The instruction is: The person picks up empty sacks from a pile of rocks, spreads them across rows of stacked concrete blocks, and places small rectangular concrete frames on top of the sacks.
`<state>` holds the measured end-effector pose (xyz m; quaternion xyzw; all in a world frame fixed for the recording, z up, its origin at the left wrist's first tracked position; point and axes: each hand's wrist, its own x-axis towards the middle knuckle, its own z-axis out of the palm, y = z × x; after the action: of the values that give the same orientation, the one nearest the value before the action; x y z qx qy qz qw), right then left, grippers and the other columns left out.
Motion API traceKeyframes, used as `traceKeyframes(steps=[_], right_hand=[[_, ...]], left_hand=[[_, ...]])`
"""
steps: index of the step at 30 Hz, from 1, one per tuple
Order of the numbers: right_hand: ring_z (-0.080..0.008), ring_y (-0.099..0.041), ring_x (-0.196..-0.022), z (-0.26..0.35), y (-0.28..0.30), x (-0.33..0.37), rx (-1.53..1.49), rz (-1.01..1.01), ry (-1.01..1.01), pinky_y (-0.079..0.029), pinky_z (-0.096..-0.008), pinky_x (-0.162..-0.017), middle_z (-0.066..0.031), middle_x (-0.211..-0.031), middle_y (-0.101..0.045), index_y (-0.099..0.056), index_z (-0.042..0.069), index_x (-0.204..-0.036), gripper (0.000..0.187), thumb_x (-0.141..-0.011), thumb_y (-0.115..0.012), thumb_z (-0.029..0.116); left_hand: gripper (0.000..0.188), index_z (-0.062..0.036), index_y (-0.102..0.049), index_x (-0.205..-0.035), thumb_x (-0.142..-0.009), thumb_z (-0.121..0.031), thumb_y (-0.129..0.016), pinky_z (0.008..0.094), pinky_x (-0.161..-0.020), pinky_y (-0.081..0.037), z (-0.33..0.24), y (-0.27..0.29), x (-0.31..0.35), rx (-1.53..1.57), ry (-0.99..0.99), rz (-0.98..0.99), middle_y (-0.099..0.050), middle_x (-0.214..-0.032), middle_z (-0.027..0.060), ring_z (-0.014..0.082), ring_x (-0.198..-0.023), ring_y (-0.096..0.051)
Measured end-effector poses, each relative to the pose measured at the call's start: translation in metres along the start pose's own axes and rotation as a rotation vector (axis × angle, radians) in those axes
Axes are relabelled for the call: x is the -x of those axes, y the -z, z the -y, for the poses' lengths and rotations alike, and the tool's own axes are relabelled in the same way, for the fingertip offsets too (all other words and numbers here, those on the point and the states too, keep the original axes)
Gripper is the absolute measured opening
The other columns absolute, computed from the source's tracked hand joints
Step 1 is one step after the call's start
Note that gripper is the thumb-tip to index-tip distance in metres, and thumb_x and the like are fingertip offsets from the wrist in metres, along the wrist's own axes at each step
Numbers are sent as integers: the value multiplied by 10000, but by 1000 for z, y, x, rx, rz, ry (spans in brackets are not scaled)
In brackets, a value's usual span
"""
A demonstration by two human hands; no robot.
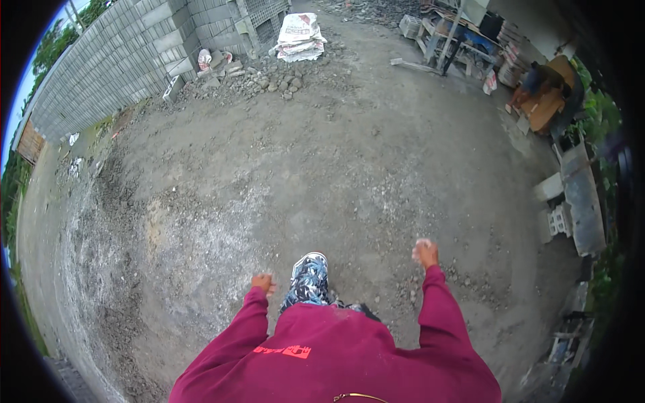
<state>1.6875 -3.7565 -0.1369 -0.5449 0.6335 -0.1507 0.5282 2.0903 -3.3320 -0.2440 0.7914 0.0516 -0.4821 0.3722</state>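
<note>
The sacks point(299, 41) form a white stack on the far side of the yard, and the gravel point(222, 221) spreads from near their foot all the way back to the wearer, pale and chalky in patches. The left hand point(264, 285) hangs above this ground, on the wearer's side of the sacks and slightly to their left, near the patterned trousers point(309, 281). Its fingers look narrow, loosely curled in — I cannot tell whether they close fully. The right hand point(424, 252) hangs over the gravel, nearer than the sacks and to their right, well apart from the left hand. Its fingers are blurred and seem bent inward — how wide they stand, I cannot tell. Between the hands, almost in line with the sacks, one shoe point(311, 256) points toward them below the maroon sweater point(336, 342).

Rubble point(279, 82) lies just in front of the sacks. To their left runs the grey block wall point(101, 80), with a loose block point(173, 88) near its base. Right of the sacks is a cluttered bench point(463, 41); farther right, another person point(539, 79) bends beside a brown sheet point(547, 111). Nearer than the sacks, far to their right, a hollow block point(559, 220) sits beside a grey slab point(582, 195)
</note>
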Motion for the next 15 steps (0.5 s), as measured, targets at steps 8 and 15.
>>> traceKeyframes(steps=[8, 15], right_hand=[[-166, -635, -627, 219, -26, -302, 6, 57, 178, -521, -309, -563, -94, -739, -652, -623, -6, -976, 223, -851, -564, 170], [-191, -667, -695, 161, -4, -396, 614, 510, 14, -524, -347, -569, -57, -826, -679, -664, 129, -987, 227, -847, -547, 263]], left_hand=[[192, -21, -623, -769, -824, -118, -468, 367, -424, -476, -158, -62, -125, -82, 464, -82, -647, -657, 85, 211, -536, -631], [245, -33, -621, -894, -794, -252, -577, 361, -511, -532, -502, -183, -246, 122, 112, 22, -681, -776, 128, 233, -628, -660]])
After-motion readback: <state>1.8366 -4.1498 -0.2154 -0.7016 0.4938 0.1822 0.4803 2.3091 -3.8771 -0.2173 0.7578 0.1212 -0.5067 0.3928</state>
